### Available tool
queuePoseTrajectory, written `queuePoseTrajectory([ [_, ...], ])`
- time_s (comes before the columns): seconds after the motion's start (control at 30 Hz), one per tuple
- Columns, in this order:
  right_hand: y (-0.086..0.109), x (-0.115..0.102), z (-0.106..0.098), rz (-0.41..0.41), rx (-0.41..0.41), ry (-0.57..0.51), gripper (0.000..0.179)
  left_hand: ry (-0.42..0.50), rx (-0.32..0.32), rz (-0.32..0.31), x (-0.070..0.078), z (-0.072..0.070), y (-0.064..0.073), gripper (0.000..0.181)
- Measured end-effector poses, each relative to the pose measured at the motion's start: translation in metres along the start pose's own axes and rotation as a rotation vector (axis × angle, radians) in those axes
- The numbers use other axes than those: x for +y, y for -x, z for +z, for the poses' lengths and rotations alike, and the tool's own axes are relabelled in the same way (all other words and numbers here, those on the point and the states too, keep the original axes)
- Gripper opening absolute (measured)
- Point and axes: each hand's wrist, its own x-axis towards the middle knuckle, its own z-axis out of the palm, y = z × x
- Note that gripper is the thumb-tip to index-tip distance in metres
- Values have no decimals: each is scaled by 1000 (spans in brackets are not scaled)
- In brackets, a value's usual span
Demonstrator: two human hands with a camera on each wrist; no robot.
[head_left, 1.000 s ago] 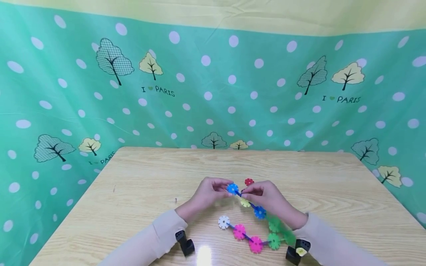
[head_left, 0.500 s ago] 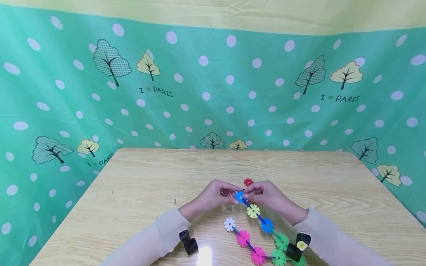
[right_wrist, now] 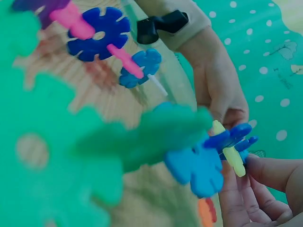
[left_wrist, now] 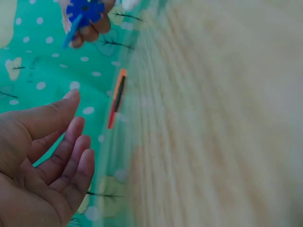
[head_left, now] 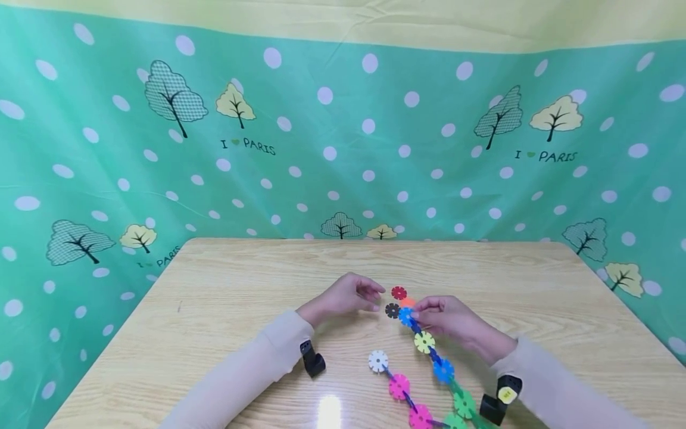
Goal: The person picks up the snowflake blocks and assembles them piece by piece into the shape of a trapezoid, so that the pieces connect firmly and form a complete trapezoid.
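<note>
My right hand (head_left: pixel 449 319) pinches a blue snowflake disc (head_left: pixel 406 316) at the upper end of a chain of slotted plastic discs. Down the chain come a yellow disc (head_left: pixel 424 342), another blue disc (head_left: pixel 443 370), green ones, pink ones and a white disc (head_left: pixel 378 361) at the other end. In the right wrist view a green disc (right_wrist: pixel 90 156) looms large and hides part of the chain. Holding nothing, my left hand (head_left: pixel 356 295) hovers with fingers loosely bent, left of the loose red disc (head_left: pixel 399 292), black disc (head_left: pixel 392 310) and orange disc (head_left: pixel 408 302).
The wooden table (head_left: pixel 241 286) ends at a green polka-dot curtain (head_left: pixel 300 137) behind it. Black wrist cameras sit on both sleeves, one on the left (head_left: pixel 312 359) and one on the right (head_left: pixel 501 400); the right one is close to the chain.
My left hand has let go of the blue disc and drawn slightly up and away from it. My right hand has shifted right, and the chain has slid right and toward me.
</note>
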Motion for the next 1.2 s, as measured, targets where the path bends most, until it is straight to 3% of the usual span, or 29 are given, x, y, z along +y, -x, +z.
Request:
queuePoseTrajectory([
  [0.1, 4, 5, -2, 3, 2, -46, 27, -21, -19, -9, 1, 4, -9, 40],
  [0.2, 8, 8, -3, 1, -2, -102, 33, -99, -33, 2, 4, 11, -15, 39],
  [0.43, 13, 10, -4, -11, -16, -166, 36, -209, -32, 25, 9, 21, -21, 34],
  [0.87, 6, 15, 2, -44, 9, -178, 27, -162, -20, 23, 1, 17, -19, 40],
  [1.03, 6, 17, 10, -54, 58, -240, 26, -159, 30, 9, -8, 9, -14, 32],
  [1.2, 6, 17, 21, -52, 111, -338, 20, -50, 83, -39, -13, 1, -5, 23],
])
